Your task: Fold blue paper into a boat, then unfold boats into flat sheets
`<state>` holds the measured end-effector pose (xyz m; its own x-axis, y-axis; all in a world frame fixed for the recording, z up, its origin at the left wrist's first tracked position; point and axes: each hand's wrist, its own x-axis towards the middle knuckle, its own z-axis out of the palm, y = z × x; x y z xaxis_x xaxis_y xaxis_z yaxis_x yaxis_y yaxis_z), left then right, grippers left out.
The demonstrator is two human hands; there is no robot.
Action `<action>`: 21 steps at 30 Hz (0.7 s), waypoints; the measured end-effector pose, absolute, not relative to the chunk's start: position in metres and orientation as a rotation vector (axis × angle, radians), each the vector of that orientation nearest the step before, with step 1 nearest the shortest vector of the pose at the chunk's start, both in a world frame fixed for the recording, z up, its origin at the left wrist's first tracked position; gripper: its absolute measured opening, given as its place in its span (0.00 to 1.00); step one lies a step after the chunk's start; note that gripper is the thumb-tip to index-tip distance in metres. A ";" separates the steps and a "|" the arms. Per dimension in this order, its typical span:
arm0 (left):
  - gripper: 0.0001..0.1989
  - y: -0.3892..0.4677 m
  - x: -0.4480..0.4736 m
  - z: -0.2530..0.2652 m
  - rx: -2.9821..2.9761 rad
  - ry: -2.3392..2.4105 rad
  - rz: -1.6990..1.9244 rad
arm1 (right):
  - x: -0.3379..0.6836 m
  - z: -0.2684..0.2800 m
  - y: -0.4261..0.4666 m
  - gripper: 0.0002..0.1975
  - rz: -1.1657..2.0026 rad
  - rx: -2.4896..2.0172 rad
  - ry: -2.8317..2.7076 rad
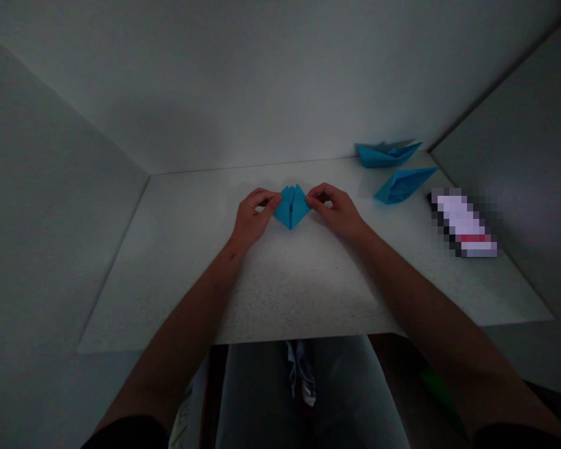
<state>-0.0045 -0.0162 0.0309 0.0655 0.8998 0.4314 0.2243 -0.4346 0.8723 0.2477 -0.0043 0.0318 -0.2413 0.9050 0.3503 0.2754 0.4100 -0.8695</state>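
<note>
Between my hands is a folded piece of blue paper (292,206), diamond-like in outline, with a slit down its middle and a point toward me. My left hand (256,215) pinches its left corner between thumb and fingers. On the other side, my right hand (334,209) pinches the right corner the same way. The paper is at or just above the white tabletop; I cannot tell whether it touches.
Two blue folded paper boats stand at the back right: one boat (388,156) by the wall, another boat (402,187) nearer me. A blurred phone (465,221) lies right of them. Walls enclose the white table (290,293) at the back and both sides.
</note>
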 end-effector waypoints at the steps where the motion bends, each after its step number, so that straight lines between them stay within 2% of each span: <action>1: 0.20 -0.016 -0.005 0.031 1.719 1.131 1.426 | 0.248 0.031 -0.004 0.18 0.852 -1.019 -1.722; 11: 0.29 0.004 -0.010 0.010 1.427 1.140 1.659 | 0.257 0.021 0.017 0.30 0.854 -0.975 -1.411; 17: 0.30 0.008 -0.012 0.006 1.288 1.074 1.661 | 0.253 0.020 0.014 0.28 0.908 -0.934 -1.402; 21: 0.35 0.002 -0.012 0.014 1.300 1.030 1.559 | 0.248 0.021 0.008 0.27 0.958 -0.924 -1.416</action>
<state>-0.0125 0.0019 0.0137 -0.1109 0.9473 0.3005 -0.0959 -0.3112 0.9455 0.2484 0.0081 0.0211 -0.0558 0.9317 0.3590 0.0133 0.3602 -0.9328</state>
